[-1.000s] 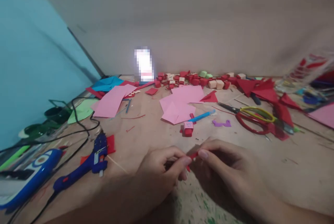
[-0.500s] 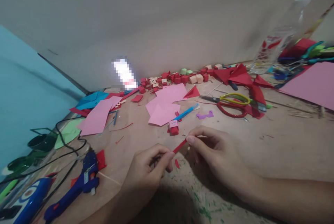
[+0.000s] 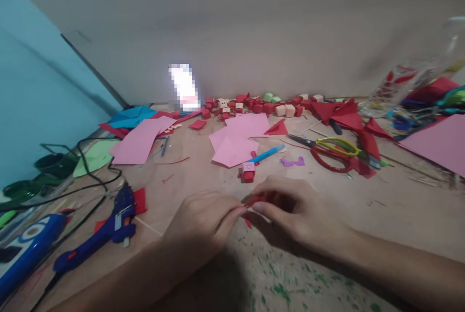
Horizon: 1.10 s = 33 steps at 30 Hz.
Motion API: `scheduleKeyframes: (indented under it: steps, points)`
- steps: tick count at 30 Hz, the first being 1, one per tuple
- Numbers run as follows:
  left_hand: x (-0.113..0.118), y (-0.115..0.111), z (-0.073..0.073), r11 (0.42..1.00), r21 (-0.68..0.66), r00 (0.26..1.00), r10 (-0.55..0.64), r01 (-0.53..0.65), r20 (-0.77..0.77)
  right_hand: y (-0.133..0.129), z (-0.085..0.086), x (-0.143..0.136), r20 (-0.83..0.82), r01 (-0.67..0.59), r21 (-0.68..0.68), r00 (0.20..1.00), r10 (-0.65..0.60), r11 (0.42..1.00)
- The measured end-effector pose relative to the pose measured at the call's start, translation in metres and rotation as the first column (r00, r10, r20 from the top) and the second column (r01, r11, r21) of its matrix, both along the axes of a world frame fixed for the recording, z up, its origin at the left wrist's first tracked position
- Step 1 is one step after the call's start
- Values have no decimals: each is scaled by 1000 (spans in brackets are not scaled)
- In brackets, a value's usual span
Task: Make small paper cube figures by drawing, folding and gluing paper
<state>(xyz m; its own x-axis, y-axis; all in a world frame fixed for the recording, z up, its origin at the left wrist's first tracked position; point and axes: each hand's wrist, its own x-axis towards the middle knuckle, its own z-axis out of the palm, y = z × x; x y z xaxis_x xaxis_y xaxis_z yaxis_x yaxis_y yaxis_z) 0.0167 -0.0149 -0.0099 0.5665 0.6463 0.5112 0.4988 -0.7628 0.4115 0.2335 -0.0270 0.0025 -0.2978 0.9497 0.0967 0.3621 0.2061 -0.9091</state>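
Between my two hands is a narrow red paper strip, mostly covered by fingers. My left hand pinches its left end between thumb and fingers. My right hand is closed on the other end, its thumb lying along the strip. Just beyond my fingers stands a small red paper figure with a pink face drawn on it. A blue pen lies behind that figure, over pink paper. A small red scrap lies on the table below the strip.
Scissors with yellow and red handles lie right of the pen, near a purple cut-out. At left are a blue glue gun and black cable. Small paper cubes line the wall beside a lit phone.
My hands have come closer together, covering more of the strip, which now looks bent. My left hand has turned, its back facing up. The whole view has shifted slightly.
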Motion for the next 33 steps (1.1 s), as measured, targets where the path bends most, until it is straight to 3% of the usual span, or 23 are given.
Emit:
scheduleKeyframes:
  steps: [3,8,16,23,33]
  points:
    - [-1,1,-4,998,50,999,26,-25,-22,-2,-1,-2,172,-84,174,984,54,981]
    - [1,-2,-5,999,33,1000,6,-7,23,-5,-6,-3,246,-169,345,965,85,923]
    - [5,-4,-6,999,-38,995,-21,25,101,-7,-3,-2,258,-157,370,964,61,916]
    - [2,-10,3,991,-106,994,-79,87,76,-8,1,-2,265,-136,404,964,27,904]
    - [1,-10,3,993,-106,997,-46,53,64,-9,-1,-3,258,-162,404,964,58,900]
